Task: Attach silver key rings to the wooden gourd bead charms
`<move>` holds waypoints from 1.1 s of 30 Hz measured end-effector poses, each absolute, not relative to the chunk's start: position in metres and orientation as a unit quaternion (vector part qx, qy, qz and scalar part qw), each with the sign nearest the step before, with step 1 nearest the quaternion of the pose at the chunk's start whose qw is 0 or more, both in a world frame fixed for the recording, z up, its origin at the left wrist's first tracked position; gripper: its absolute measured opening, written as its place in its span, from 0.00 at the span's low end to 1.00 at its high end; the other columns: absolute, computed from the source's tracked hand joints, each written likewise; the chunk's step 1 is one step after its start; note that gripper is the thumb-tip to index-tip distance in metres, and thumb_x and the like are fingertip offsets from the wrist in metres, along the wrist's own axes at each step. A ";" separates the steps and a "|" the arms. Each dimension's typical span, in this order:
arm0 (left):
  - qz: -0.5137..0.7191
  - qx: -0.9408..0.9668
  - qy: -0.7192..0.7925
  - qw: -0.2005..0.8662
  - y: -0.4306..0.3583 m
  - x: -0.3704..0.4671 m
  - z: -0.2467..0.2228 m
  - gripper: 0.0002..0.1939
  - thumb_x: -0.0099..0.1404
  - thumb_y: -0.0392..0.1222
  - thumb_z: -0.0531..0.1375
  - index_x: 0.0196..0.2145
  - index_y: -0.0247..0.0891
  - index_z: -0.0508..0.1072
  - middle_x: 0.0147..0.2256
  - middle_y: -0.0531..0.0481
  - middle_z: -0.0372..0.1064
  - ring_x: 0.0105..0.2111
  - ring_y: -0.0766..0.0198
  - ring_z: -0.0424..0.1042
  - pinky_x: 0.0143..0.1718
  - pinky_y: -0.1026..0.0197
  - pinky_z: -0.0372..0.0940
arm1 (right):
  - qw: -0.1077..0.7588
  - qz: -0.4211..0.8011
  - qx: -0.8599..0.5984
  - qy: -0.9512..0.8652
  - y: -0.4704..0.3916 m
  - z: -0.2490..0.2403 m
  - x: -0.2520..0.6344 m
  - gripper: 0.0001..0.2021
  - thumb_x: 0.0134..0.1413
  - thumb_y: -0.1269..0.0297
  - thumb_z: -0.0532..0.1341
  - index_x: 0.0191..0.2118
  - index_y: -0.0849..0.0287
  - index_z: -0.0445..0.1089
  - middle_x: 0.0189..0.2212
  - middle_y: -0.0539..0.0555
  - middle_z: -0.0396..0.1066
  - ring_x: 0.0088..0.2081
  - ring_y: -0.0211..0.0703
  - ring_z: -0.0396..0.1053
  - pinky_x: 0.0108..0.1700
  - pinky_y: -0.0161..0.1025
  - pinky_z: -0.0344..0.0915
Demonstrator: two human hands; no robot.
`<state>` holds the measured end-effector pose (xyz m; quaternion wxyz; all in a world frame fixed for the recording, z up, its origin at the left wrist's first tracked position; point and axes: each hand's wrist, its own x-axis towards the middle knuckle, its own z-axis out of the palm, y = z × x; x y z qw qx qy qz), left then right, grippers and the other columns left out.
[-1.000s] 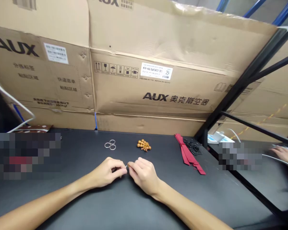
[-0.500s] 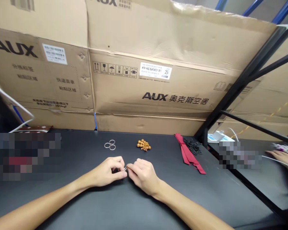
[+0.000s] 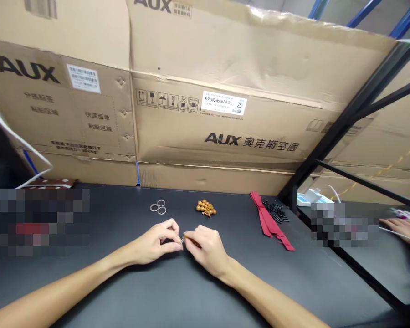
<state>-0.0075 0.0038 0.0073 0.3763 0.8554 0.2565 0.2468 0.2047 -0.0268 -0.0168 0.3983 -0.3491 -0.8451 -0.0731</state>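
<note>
My left hand (image 3: 160, 242) is closed in a pinch, thumb against forefinger, on a small silvery key ring (image 3: 182, 240). Only a sliver of the ring shows between the fingertips. My right hand (image 3: 207, 249) meets it from the other side, its fingers curled round a small brown wooden-looking piece (image 3: 195, 243), mostly hidden by the fingers. The fingertips of both hands nearly touch. Beyond the left hand, three metal key rings (image 3: 154, 207) lie together. A pile of glossy brown gourd-shaped beads (image 3: 205, 207) sits beyond the right hand.
Red fabric strips (image 3: 269, 218) and black cord-like pieces (image 3: 276, 212) lie on the dark table (image 3: 150, 291) to the right. Cardboard (image 3: 218, 114) stands along the back. A black metal frame (image 3: 328, 139) rises at right; past it, another person's hand (image 3: 405, 230) rests.
The whole view has shifted slightly. Both hands stay together, and a little more of the brown piece shows in the right hand.
</note>
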 end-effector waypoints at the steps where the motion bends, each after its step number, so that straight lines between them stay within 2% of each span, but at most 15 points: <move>1: 0.247 0.857 0.256 0.372 0.004 -0.007 0.007 0.10 0.68 0.45 0.58 0.35 0.39 0.77 0.36 0.51 0.61 0.34 0.66 0.64 0.38 0.64 0.62 | 0.403 -0.069 -0.345 -0.845 -0.026 -0.017 0.205 0.09 0.64 0.70 0.55 0.37 0.60 0.73 0.19 0.49 0.66 0.22 0.37 0.60 0.29 0.35 0.57; 4: 0.251 0.860 0.263 0.359 0.003 -0.007 0.005 0.09 0.67 0.44 0.59 0.34 0.38 0.77 0.37 0.51 0.62 0.32 0.67 0.63 0.35 0.65 0.62 | 0.391 -0.132 -0.337 -0.846 -0.028 -0.016 0.205 0.10 0.63 0.70 0.55 0.33 0.60 0.73 0.18 0.49 0.64 0.21 0.37 0.58 0.28 0.37 0.55; 8: 0.255 0.860 0.269 0.351 0.003 -0.006 0.003 0.11 0.67 0.44 0.58 0.30 0.36 0.74 0.36 0.51 0.61 0.33 0.67 0.64 0.37 0.64 0.62 | 0.361 -0.223 -0.319 -0.847 -0.031 -0.015 0.203 0.10 0.63 0.71 0.56 0.32 0.61 0.72 0.17 0.49 0.62 0.22 0.38 0.58 0.27 0.39 0.50; 12: 0.257 0.864 0.261 0.344 0.002 -0.007 0.005 0.10 0.69 0.43 0.56 0.33 0.37 0.74 0.37 0.51 0.61 0.36 0.65 0.65 0.42 0.63 0.63 | 0.358 -0.203 -0.335 -0.847 -0.030 -0.015 0.204 0.11 0.64 0.70 0.55 0.32 0.60 0.73 0.18 0.49 0.64 0.22 0.38 0.58 0.28 0.38 0.52; 16: 0.248 0.869 0.260 0.340 0.001 -0.008 0.007 0.09 0.70 0.41 0.55 0.35 0.38 0.74 0.38 0.51 0.60 0.36 0.66 0.65 0.44 0.63 0.62 | 0.366 -0.126 -0.344 -0.856 -0.027 -0.017 0.207 0.13 0.65 0.68 0.53 0.34 0.60 0.74 0.20 0.51 0.67 0.22 0.38 0.59 0.28 0.37 0.56; 21: 0.248 0.862 0.281 0.339 0.001 -0.008 0.008 0.10 0.70 0.42 0.54 0.35 0.38 0.74 0.37 0.52 0.59 0.34 0.66 0.65 0.41 0.63 0.62 | 0.394 -0.016 -0.364 -0.844 -0.025 -0.019 0.208 0.13 0.64 0.65 0.54 0.34 0.59 0.75 0.20 0.51 0.69 0.23 0.38 0.62 0.29 0.35 0.58; 23: 0.251 0.860 0.291 0.336 0.001 -0.008 0.008 0.11 0.70 0.43 0.54 0.35 0.38 0.74 0.37 0.52 0.59 0.34 0.66 0.64 0.41 0.63 0.62 | 0.401 0.076 -0.391 -0.825 -0.025 -0.018 0.208 0.13 0.62 0.62 0.57 0.32 0.59 0.75 0.21 0.52 0.70 0.24 0.38 0.64 0.29 0.34 0.59; 25: 0.254 0.861 0.297 0.327 0.001 -0.008 0.008 0.12 0.71 0.44 0.53 0.35 0.38 0.74 0.37 0.51 0.60 0.34 0.65 0.64 0.41 0.63 0.62 | 0.389 0.217 -0.424 -0.789 -0.026 -0.015 0.208 0.12 0.60 0.59 0.59 0.30 0.59 0.75 0.23 0.51 0.71 0.23 0.36 0.64 0.28 0.33 0.60; 27: 0.257 0.862 0.302 0.315 0.001 -0.008 0.008 0.13 0.71 0.44 0.52 0.35 0.38 0.74 0.37 0.51 0.60 0.35 0.64 0.64 0.42 0.62 0.62 | 0.362 0.363 -0.441 -0.736 -0.026 -0.010 0.209 0.12 0.57 0.56 0.61 0.32 0.60 0.74 0.23 0.49 0.70 0.21 0.34 0.62 0.25 0.32 0.59; 29: 0.264 0.862 0.306 0.305 0.001 -0.008 0.008 0.13 0.71 0.44 0.52 0.35 0.38 0.73 0.37 0.51 0.60 0.35 0.64 0.64 0.43 0.62 0.62 | 0.344 0.452 -0.438 -0.697 -0.026 -0.005 0.211 0.13 0.56 0.54 0.62 0.33 0.61 0.73 0.21 0.47 0.67 0.19 0.32 0.59 0.23 0.31 0.57; 33: 0.269 0.862 0.315 0.294 0.000 -0.007 0.008 0.13 0.72 0.43 0.51 0.35 0.39 0.73 0.37 0.51 0.59 0.34 0.65 0.64 0.43 0.62 0.62 | 0.357 0.476 -0.427 -0.681 -0.023 0.000 0.214 0.14 0.58 0.53 0.60 0.32 0.60 0.71 0.22 0.46 0.63 0.22 0.32 0.58 0.26 0.31 0.57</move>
